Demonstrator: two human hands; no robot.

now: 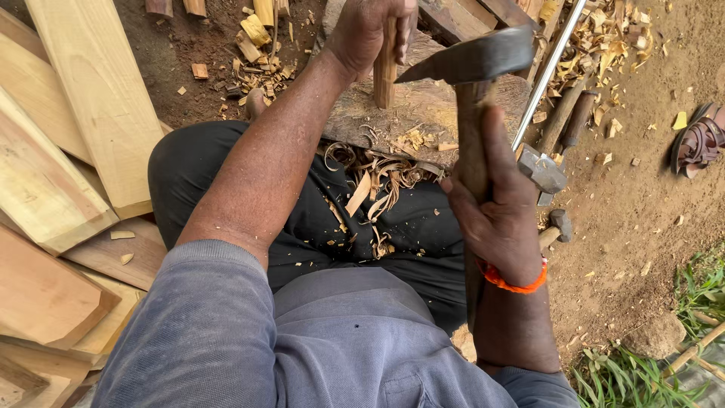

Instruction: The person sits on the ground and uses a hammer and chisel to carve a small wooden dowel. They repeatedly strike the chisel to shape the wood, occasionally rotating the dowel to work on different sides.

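Left hand point(370, 34): fingers fully wrapped around an upright wooden stick point(384, 75) standing on the chopping block point(423, 113). Right hand point(495, 211): fingers clenched on the hatchet point(472, 60) handle, blade raised just beside the stick.

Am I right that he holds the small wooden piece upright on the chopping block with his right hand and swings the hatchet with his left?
Sides are swapped. The head view shows the left hand steadying the wooden piece on the block, and the right hand gripping the hatchet.

No packages, labels, signs or screens in view — 0 of each; only bare wood and earth.
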